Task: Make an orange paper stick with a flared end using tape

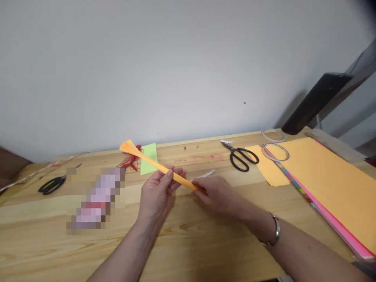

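Note:
A long, narrow orange paper strip (149,161) slants across the middle above the wooden table, its upper left end fanned out wider. Around its middle my left hand (160,190) is closed, thumb on top and fingers beneath. My right hand (216,194), with a silver bracelet on the wrist, pinches the strip's lower right end. Behind the strip lie a light green paper (149,150) and a tangle of red threads (131,161). A thin white strip (207,174) shows just beyond my right hand.
Black-handled scissors (239,156) lie right of centre, another pair (53,185) at the left beside a pixelated object (100,199). Tape rolls (276,152) and stacked orange and pink sheets (331,176) are at the right. A black cylinder (317,102) leans near the wall.

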`<state>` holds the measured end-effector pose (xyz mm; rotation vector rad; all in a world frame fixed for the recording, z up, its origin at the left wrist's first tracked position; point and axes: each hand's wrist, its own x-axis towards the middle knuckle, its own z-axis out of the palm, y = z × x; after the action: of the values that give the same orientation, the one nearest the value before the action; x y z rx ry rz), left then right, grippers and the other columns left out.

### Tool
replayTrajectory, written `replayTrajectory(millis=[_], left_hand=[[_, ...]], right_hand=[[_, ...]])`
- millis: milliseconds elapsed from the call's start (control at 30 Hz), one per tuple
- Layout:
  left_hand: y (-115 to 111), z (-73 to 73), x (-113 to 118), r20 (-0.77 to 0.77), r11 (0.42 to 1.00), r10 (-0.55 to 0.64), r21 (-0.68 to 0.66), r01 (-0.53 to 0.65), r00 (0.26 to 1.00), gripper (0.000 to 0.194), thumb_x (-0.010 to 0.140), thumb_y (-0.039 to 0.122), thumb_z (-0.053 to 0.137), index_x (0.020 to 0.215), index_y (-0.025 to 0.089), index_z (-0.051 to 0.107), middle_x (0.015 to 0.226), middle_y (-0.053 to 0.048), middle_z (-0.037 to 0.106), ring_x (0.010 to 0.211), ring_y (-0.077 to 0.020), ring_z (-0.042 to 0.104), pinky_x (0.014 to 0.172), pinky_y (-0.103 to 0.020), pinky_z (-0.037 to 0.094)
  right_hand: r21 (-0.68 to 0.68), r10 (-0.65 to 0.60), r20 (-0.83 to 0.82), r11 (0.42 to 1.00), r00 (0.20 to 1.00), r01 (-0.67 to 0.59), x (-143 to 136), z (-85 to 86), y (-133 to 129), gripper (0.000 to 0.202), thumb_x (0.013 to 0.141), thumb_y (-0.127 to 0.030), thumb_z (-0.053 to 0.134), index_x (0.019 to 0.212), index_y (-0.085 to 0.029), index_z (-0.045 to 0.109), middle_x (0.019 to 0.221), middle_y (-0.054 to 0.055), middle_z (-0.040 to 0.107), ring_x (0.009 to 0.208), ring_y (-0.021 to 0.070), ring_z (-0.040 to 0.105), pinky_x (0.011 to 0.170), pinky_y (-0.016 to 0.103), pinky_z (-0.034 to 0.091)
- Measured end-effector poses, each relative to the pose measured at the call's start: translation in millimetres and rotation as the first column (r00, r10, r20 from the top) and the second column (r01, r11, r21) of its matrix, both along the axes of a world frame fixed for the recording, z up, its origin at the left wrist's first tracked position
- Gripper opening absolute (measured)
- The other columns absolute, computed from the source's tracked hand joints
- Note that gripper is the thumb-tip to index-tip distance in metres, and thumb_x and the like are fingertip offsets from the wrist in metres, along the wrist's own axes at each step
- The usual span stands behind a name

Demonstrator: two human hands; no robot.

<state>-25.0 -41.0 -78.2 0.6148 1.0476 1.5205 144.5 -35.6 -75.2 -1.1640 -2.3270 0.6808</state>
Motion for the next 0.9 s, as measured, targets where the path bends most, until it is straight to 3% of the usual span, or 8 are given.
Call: replayTrajectory(millis=[133,200,333,433,533,633,767,900], left_hand=[[1.2,0.7,-1.0,0.013,1.000,-0.004,-0.025,0.004,1.000,0.018,0.071,0.022,0.072,0.081,0.014,0.060,0.079,-0.008,0.072,0.078,-0.0198,0.069,0.074,-0.034,0.056],[0.7,2.1,-1.6,0.048,0.999,-0.009,-0.034,0.010,0.999,0.015,0.072,0.021,0.071,0.076,0.013,0.059,0.077,-0.007,0.071,0.075,-0.0176,0.068,0.073,-0.031,0.056],[-0.9,4.3,-3.2,0.178,0.997,-0.071,-0.025,0.076,0.982,0.009,0.075,0.019,0.067,0.081,0.013,0.061,0.065,0.001,0.061,0.055,-0.0080,0.058,0.059,-0.023,0.055],[-2.1,4.4,-2.1,0.268,0.968,-0.216,-0.066,0.242,0.939,0.009,0.078,0.019,0.063,0.083,0.012,0.062,0.061,0.002,0.053,0.045,-0.0033,0.047,0.043,-0.014,0.045],[-4.7,3.6,1.6,0.355,0.895,-0.345,-0.154,0.418,0.869,0.010,0.079,0.019,0.061,0.083,0.009,0.062,0.057,0.004,0.047,0.039,0.0000,0.037,0.032,-0.007,0.031],[-9.3,2.3,6.4,0.396,0.810,-0.444,-0.206,0.549,0.804,0.008,0.079,0.019,0.059,0.082,0.011,0.061,0.055,0.005,0.043,0.035,0.0013,0.032,0.029,-0.006,0.023],[-14.7,-0.4,12.5,0.384,0.708,-0.555,-0.248,0.661,0.738,0.007,0.082,0.021,0.057,0.083,0.014,0.059,0.053,0.007,0.044,0.031,0.0016,0.025,0.027,-0.007,0.019],[-17.6,-2.3,18.1,0.258,0.739,-0.580,-0.233,0.633,0.773,0.024,0.084,0.040,0.054,0.085,0.016,0.058,0.056,0.003,0.054,0.031,-0.0003,0.028,0.027,-0.010,0.022]], right_hand=[[-0.022,-0.010,-0.023,1.000,1.000,0.009,0.7,-0.8,-0.9,0.010,0.081,-0.017,0.052,0.075,-0.017,0.059,0.060,-0.004,0.055,0.051,0.0076,0.039,0.052,0.023,0.025],[-0.100,0.006,-0.057,0.995,0.998,-0.011,1.4,0.2,-1.4,0.007,0.080,-0.020,0.055,0.077,-0.018,0.061,0.062,-0.004,0.056,0.053,0.0078,0.042,0.053,0.022,0.026],[-0.318,0.147,-0.183,0.927,0.972,-0.200,2.4,0.4,1.1,0.025,0.083,-0.035,0.056,0.067,-0.017,0.061,0.058,-0.004,0.056,0.053,0.0082,0.046,0.051,0.021,0.031],[-0.343,-0.027,-0.319,0.935,0.947,-0.089,2.1,-3.6,8.6,0.039,0.089,-0.040,0.045,0.062,-0.016,0.060,0.054,-0.002,0.053,0.053,0.0084,0.046,0.053,0.022,0.034],[-0.444,-0.248,-0.475,0.896,0.844,0.014,2.1,-8.4,18.2,0.029,0.086,-0.039,0.050,0.079,-0.016,0.066,0.058,-0.003,0.052,0.052,0.0082,0.043,0.052,0.022,0.034],[-0.571,-0.273,-0.595,0.806,0.756,-0.158,2.8,-10.7,23.6,0.030,0.081,-0.040,0.058,0.097,-0.016,0.066,0.063,-0.003,0.053,0.051,0.0074,0.038,0.049,0.022,0.031],[-0.618,-0.309,-0.707,0.707,0.636,-0.343,2.5,-11.8,23.0,0.030,0.074,-0.037,0.067,0.097,-0.018,0.064,0.071,-0.002,0.059,0.057,0.0071,0.045,0.051,0.021,0.030],[-0.646,-0.383,-0.721,0.674,0.577,-0.359,0.6,-11.6,21.3,0.026,0.070,-0.034,0.071,0.089,-0.017,0.063,0.067,-0.002,0.060,0.057,0.0073,0.049,0.053,0.022,0.033]])
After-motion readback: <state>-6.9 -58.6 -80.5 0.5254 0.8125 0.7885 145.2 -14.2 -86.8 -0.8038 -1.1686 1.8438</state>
